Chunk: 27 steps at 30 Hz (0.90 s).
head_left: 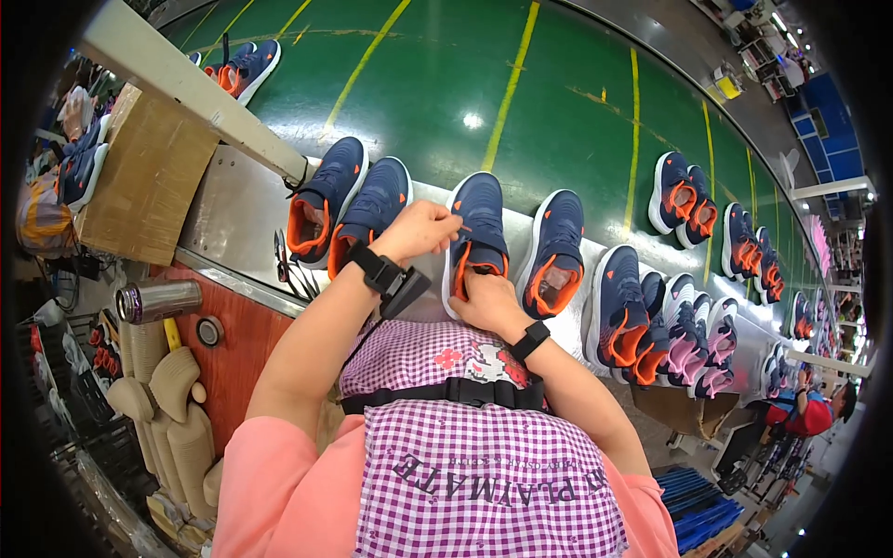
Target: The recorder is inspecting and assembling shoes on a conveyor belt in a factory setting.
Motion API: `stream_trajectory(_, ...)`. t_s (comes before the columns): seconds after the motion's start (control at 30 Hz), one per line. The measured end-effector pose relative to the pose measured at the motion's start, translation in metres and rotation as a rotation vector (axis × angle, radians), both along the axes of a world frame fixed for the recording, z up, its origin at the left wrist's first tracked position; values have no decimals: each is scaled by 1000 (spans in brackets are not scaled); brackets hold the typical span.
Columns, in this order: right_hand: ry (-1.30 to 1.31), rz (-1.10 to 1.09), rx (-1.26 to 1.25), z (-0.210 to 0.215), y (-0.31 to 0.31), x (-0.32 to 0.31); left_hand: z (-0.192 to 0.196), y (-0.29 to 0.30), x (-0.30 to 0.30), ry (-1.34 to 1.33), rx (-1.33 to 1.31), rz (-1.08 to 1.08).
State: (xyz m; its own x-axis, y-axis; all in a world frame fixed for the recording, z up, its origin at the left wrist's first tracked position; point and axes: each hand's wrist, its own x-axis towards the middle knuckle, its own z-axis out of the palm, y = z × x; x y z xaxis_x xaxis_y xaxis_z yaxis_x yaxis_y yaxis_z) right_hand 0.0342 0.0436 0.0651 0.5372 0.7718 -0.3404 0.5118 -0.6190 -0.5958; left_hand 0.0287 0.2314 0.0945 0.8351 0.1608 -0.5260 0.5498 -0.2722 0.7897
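Observation:
A navy sneaker [480, 197] with orange lining and a white sole stands in front of me, toe pointing away. My right hand [490, 305] grips its heel end, with fingers reaching into the opening. Closed in a pinch, my left hand [419, 232] is beside the sneaker's strap; whatever is between its fingertips is too small to make out. Right of this sneaker stands a matching one [561, 223]. Another matching pair, a left shoe [332, 177] and a right shoe [383, 186], sits to the left, the latter partly behind my left wrist.
A green conveyor belt [446, 102] with yellow lines runs beyond the metal ledge [237, 200], carrying more sneakers [672, 200]. Several shoes [619, 298] line the ledge at right. A pale metal bar [195, 93], cardboard box [144, 177], scissors [282, 251] and metal tumbler [160, 302] are left.

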Motion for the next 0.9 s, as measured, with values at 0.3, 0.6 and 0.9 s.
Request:
stream_trajectory(0.3,195,-143,137,-1,-30,-2,-13,-25,-23,86,-404,180)
stream_trajectory(0.6,339,-241,177,-17,-39,-2,-17,-39,-36,135,-445,221)
stream_trajectory(0.9,386,-220,125,-8,-39,2,-16,-49,-45,301,-504,206)
